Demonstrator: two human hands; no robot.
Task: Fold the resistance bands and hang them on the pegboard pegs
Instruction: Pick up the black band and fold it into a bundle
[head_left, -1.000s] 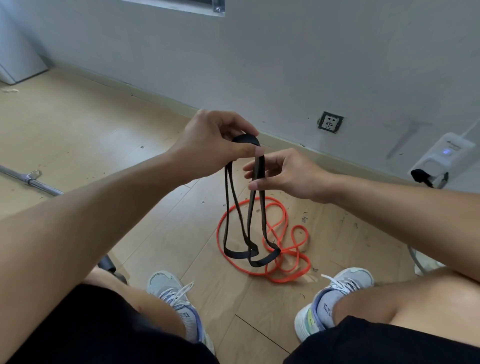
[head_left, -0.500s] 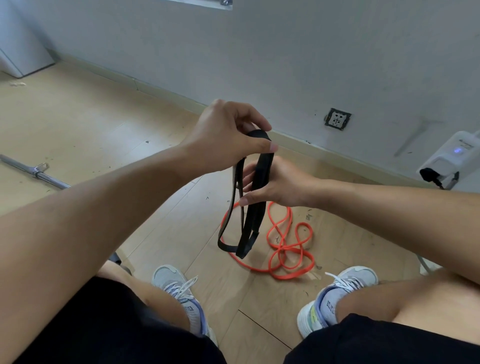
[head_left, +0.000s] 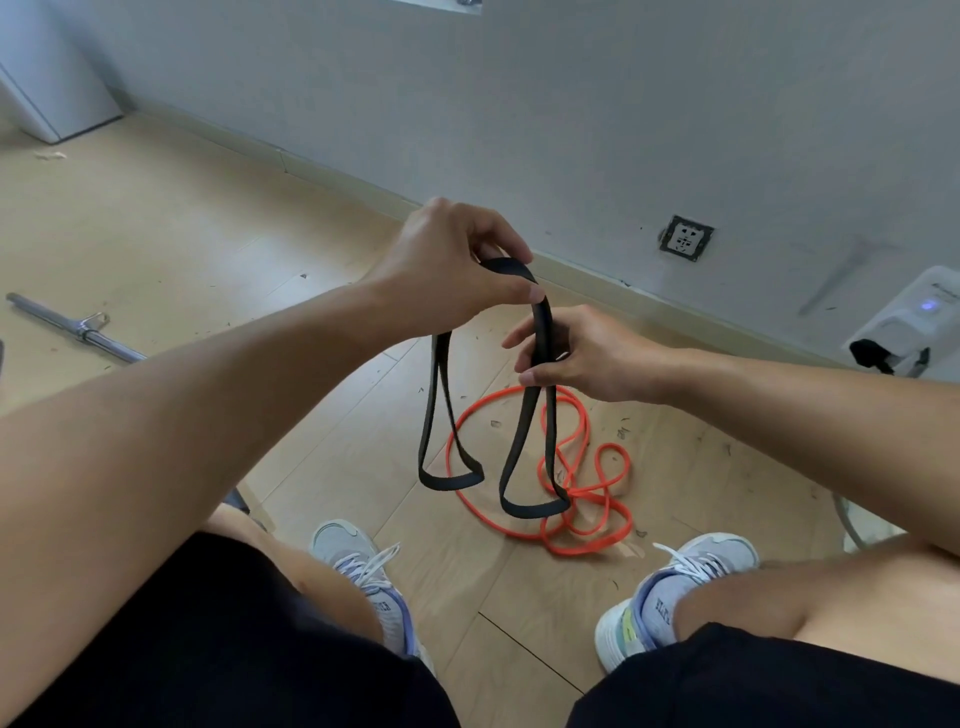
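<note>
A black resistance band (head_left: 519, 447) hangs folded in front of me, with two loops dangling above the floor. My left hand (head_left: 447, 265) pinches its top fold between thumb and fingers. Just below and to the right, my right hand (head_left: 587, 356) grips the right pair of strands. An orange resistance band (head_left: 587, 493) lies tangled on the wooden floor under the black one. No pegboard is in view.
A metal bar (head_left: 78, 327) lies on the floor at the left. The grey wall carries a socket (head_left: 685, 241), and a white device (head_left: 914, 322) sits at the right. My shoes (head_left: 374, 571) and knees fill the bottom.
The bunched black strands have spread apart into two separate hanging loops. My right hand has shifted right along the strands while my left hand keeps hold of the top fold.
</note>
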